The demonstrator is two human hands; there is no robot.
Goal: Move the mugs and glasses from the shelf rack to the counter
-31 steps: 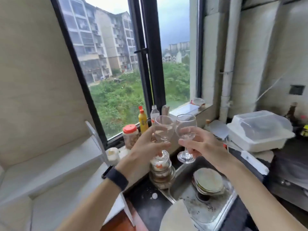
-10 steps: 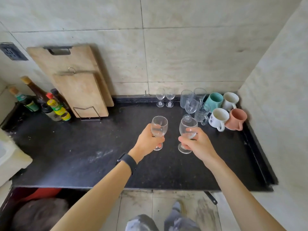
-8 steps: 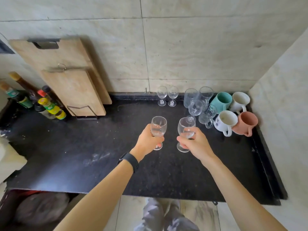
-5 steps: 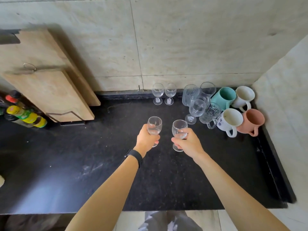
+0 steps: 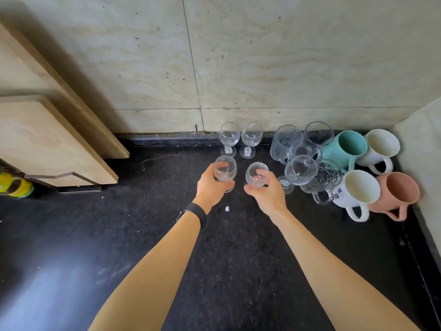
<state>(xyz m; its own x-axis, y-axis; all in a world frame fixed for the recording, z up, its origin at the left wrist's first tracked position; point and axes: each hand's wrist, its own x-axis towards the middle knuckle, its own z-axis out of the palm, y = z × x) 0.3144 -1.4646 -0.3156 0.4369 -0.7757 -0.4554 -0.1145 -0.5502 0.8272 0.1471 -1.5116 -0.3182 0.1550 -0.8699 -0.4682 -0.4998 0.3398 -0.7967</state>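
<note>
My left hand grips a small stemmed wine glass upright, low over the black counter. My right hand grips a second matching wine glass beside it. Just behind them two more wine glasses stand near the wall. To the right a bigger stemmed glass, a striped glass, a patterned glass mug, a teal mug, two white mugs and a pink mug crowd the corner. The shelf rack is out of sight.
Two wooden cutting boards lean on the tiled wall at the left, held in a metal stand. A yellow-capped bottle shows at the left edge. A side wall closes the counter on the right. A small white speck lies near my wrists.
I turned from the window and sink to this counter. Over the last second both hands carried the two glasses forward and down toward the back row, and the view closed in.
</note>
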